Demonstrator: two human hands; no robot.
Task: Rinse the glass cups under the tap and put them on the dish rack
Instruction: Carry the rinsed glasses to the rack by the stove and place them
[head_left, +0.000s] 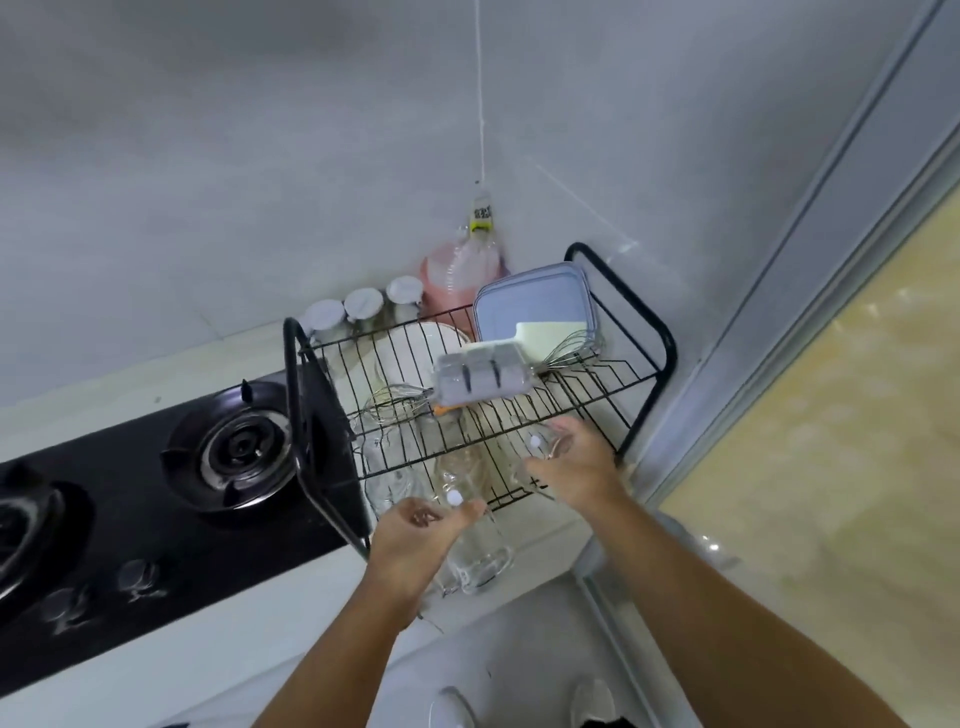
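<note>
Glass cup (480, 556) is hanging above the counter (234, 639), just near of the dish rack (669, 345), the left hand (415, 530) gripping its upper part. The right hand (576, 467) is curling round a second glass cup (537, 448), seemingly touching the rack's near wires. A stove burner (234, 447) is sitting further left.

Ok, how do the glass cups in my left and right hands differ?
The left cup, gripped by the left hand, is in front of the dish rack, over the counter; the right cup, in the right hand, is over the rack's wire shelf. The left cup's body shows clearly below the hand; the right cup is partly hidden behind its hand. Both are clear glass with a round white sticker.
</note>
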